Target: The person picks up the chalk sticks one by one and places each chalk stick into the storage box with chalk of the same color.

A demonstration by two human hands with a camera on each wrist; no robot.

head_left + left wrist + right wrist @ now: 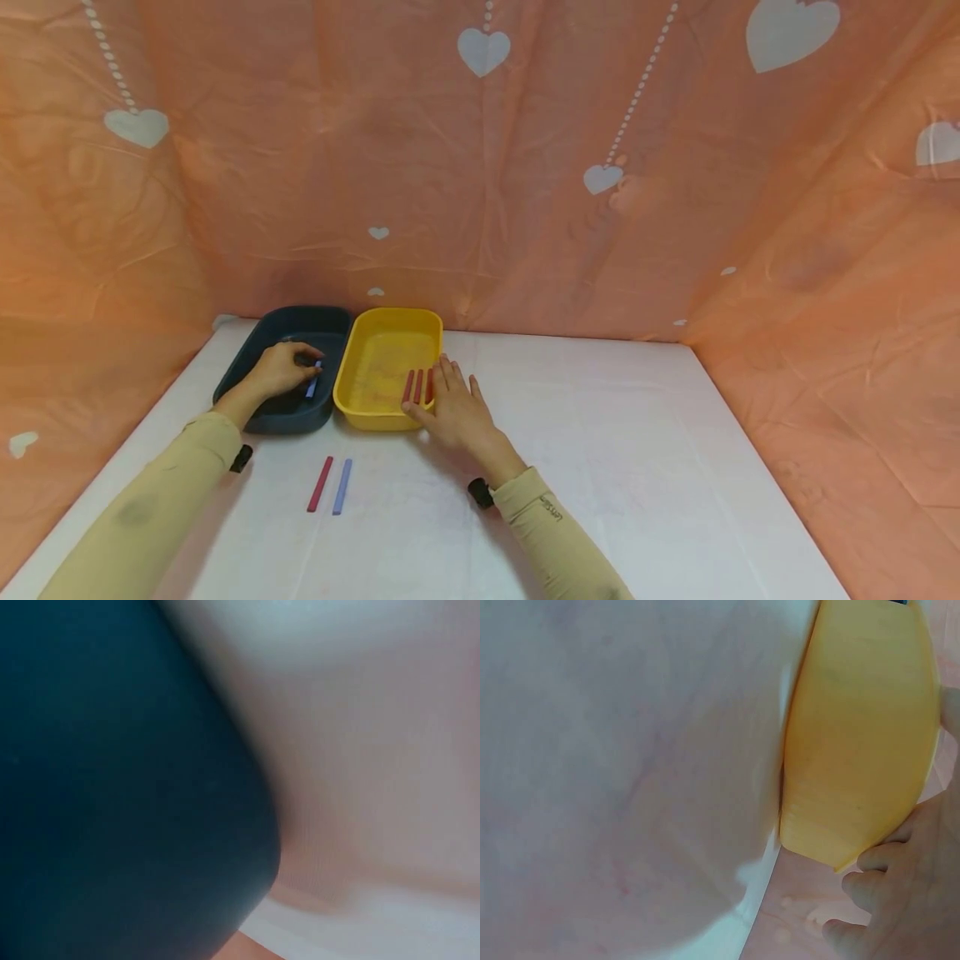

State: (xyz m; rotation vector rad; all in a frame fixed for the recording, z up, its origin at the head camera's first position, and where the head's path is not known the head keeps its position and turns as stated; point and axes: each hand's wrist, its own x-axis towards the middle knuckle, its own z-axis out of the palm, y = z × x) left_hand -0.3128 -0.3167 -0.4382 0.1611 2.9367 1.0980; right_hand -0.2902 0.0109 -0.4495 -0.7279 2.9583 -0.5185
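Note:
My left hand point(279, 370) is inside the dark blue tub point(252, 423), its thumb and fingers pinching a slim, chalk-like blue stick point(311, 387). My right hand point(459, 414) lies over the right rim of the yellow tub point(386, 421), fingers straight and thumb spread apart. Several red sticks point(418, 387) stand side by side in that tub near its right wall, next to the right fingers. In the right wrist view, the fingers point(874, 889) reach past the rim of the yellow tub point(862, 727). Only the dark tub's outside point(135, 787) fills the left wrist view; the hand is hidden there.
On the white table point(615, 467), in front of the tubs, lie a red stick point(320, 484) and a blue stick point(342, 487), side by side. The two tubs stand close together near the orange back curtain point(525, 250).

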